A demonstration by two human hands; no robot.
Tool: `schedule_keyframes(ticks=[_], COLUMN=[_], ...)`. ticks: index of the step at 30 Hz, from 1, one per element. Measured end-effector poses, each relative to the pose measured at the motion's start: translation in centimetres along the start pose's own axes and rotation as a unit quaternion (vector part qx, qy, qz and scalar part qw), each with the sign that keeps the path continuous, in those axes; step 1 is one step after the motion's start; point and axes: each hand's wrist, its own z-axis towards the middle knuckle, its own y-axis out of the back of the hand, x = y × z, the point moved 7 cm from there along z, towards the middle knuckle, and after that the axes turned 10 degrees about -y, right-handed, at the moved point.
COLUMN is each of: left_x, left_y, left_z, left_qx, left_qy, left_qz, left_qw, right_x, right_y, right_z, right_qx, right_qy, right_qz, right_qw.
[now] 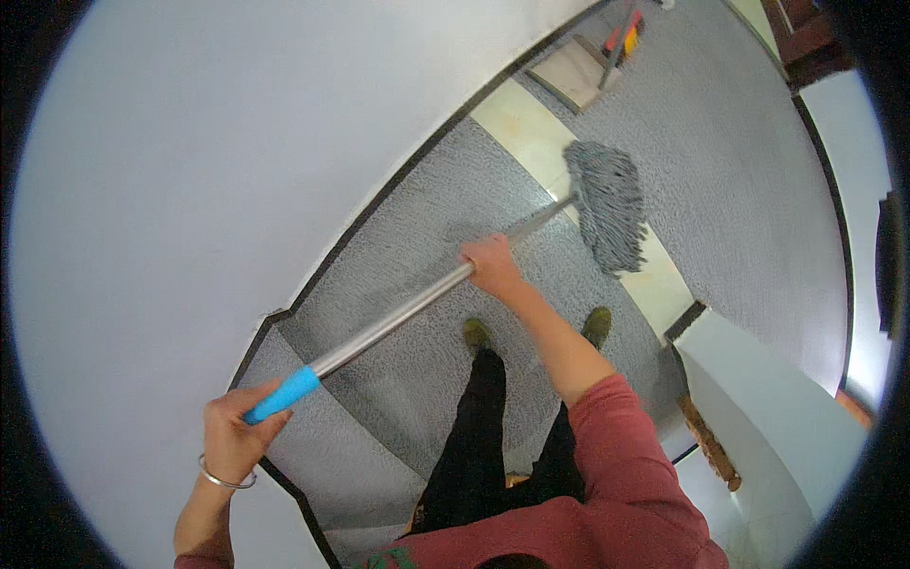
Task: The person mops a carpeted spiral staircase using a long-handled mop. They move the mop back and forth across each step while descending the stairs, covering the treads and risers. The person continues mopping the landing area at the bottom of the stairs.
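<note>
A string mop with a metal handle (398, 317) slants across the view from lower left to upper right. My left hand (238, 427) grips the blue sleeve (284, 395) at the handle's top end. Further down the shaft, my right hand (492, 264) is closed around the metal. The grey mop head (608, 206) lies spread over a pale yellow tile strip (530, 139) and the edge of the speckled grey floor (419, 213) beyond it.
On the left rises a white wall (213, 178) with a dark baseboard (398, 185). A dustpan (572, 71) stands near the wall at the top, beside a red and yellow object (625, 39). A white wall end (746, 384) juts in at right. Steps lie behind my feet.
</note>
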Motion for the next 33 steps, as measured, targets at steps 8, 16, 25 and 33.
schedule_keyframes(ticks=[8, 16, 25, 33], left_x=[9.1, 10.0, -0.4, -13.4], left_y=[-4.3, -6.2, 3.2, 8.5], left_z=[-2.3, -18.7, -17.1, -2.6], left_qx=[-0.003, 0.088, 0.052, 0.103], left_qy=[0.157, 0.255, 0.405, 0.310], left_qz=[-0.117, -0.165, -0.189, 0.047], left_qw=[0.981, 0.949, 0.893, 0.944], right_x=[3.2, 12.4, 17.6, -15.0], right_y=[-8.2, -15.4, -11.9, 30.4], right_z=[8.8, -3.2, -4.3, 22.4], right_qx=[0.127, 0.318, 0.329, -0.268], right_qy=[0.097, 0.234, 0.213, -0.281], right_qz=[-0.159, -0.194, 0.013, -0.030], right_qw=[0.974, 0.898, 0.920, 0.921])
